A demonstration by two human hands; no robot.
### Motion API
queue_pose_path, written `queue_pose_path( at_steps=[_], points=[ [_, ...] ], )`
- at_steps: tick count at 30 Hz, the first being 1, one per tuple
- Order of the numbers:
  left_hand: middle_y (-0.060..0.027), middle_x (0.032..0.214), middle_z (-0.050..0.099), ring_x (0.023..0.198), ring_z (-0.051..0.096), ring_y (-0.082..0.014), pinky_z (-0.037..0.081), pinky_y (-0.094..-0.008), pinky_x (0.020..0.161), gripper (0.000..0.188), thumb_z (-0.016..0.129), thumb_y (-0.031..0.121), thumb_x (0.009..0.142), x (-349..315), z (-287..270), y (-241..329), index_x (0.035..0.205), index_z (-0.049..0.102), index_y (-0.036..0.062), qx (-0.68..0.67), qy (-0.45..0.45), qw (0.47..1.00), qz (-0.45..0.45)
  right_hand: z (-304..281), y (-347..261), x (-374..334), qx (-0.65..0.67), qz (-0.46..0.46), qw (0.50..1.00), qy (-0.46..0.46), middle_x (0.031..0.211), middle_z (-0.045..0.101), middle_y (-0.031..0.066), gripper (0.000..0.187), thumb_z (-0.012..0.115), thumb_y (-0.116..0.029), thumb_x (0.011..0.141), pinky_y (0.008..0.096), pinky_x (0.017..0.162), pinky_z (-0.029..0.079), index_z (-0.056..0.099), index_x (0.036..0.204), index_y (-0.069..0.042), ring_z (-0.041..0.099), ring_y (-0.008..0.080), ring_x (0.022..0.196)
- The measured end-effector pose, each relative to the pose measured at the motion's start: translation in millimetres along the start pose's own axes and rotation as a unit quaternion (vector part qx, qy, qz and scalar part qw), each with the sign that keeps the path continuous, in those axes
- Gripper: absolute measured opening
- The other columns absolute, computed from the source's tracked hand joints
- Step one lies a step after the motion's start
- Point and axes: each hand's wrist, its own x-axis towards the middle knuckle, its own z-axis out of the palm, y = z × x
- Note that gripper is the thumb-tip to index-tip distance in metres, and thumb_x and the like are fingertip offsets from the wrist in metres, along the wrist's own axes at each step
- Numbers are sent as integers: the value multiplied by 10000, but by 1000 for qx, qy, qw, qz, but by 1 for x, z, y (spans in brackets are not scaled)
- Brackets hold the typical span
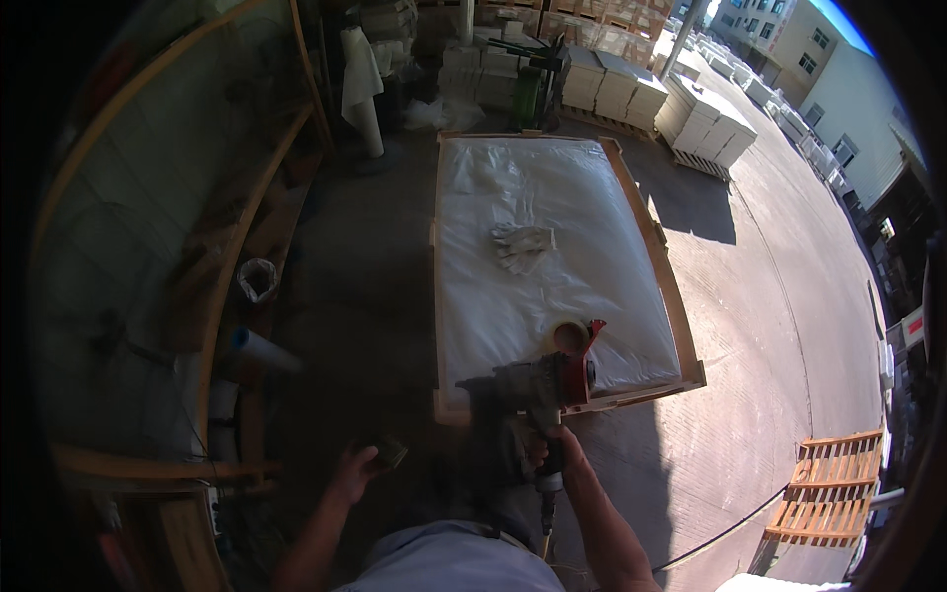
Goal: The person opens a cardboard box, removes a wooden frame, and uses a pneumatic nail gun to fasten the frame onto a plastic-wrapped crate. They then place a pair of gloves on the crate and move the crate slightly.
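Note:
My right hand [552, 449] is wrapped round the handle of a grey air nail gun [538, 383], held over the near edge of a crate. An air hose [546, 523] runs down from the handle's lower end. In my left hand [355, 472], to the left of the crate, is a small, dark, flat block [392, 452], too dim to name. White plastic film [592, 257] covers the crate's top inside its wooden frame [641, 212]. A tape dispenser [569, 337] with a roll and a red part lies behind the nail gun. White work gloves [523, 247] rest farther back on the film.
To the left stands a wooden-framed rack [242, 247] with a lined bin [257, 280] and a blue-ended roll [266, 350] beside it. Stacked white slabs [705, 123] on pallets stand at the back. A wooden pallet [827, 488] lies at the right, near a cable [725, 533].

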Motion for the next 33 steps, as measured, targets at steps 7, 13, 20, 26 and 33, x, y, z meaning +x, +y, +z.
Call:
queue_pose_path(
  at_steps=[7, 13, 20, 26, 33],
  points=[
    [-104, 1182, 650, 1070, 647, -264, 571, -472, 881, 409, 687, 185, 874, -14, 8, 10, 1242, 587, 36, -77, 94, 991, 53, -10, -76, 145, 45, 73, 980, -182, 713, 458, -15, 373, 574, -324, 878, 290, 594, 408, 530, 1122, -45, 453, 119, 644],
    [-94, 1153, 666, 1040, 659, -245, 568, -458, 883, 366, 666, 157, 891, -7, 27, 7, 1231, 596, 41, -111, 134, 984, 51, -35, -97, 192, 76, 81, 978, -175, 720, 453, -18, 416, 569, -353, 894, 269, 597, 411, 520, 1155, -33, 443, 112, 626],
    [-73, 1201, 642, 1082, 634, -231, 550, -434, 901, 399, 653, 183, 909, 38, 52, 34, 1279, 557, 67, -41, 87, 994, 45, -33, -94, 174, -60, 30, 997, 38, 793, 595, 32, 484, 580, -440, 893, 354, 629, 524, 618, 1181, -52, 608, 194, 693],
    [-78, 1219, 619, 1082, 631, -216, 552, -391, 896, 489, 681, 163, 886, 99, 72, 84, 1326, 490, 72, 9, 11, 1000, -2, 23, -90, 133, -657, -144, 666, 324, 931, 662, 129, 421, 642, -397, 885, 405, 745, 512, 642, 1076, -23, 668, 247, 830],
    [-76, 1189, 620, 1080, 624, -219, 543, -404, 910, 436, 682, 155, 886, 174, 67, 131, 1278, 506, 76, 93, -81, 991, -58, 130, -46, 156, -733, -306, 470, 384, 951, 653, 136, 418, 710, -348, 804, 410, 817, 500, 628, 1064, -31, 620, 327, 941]
  ],
)
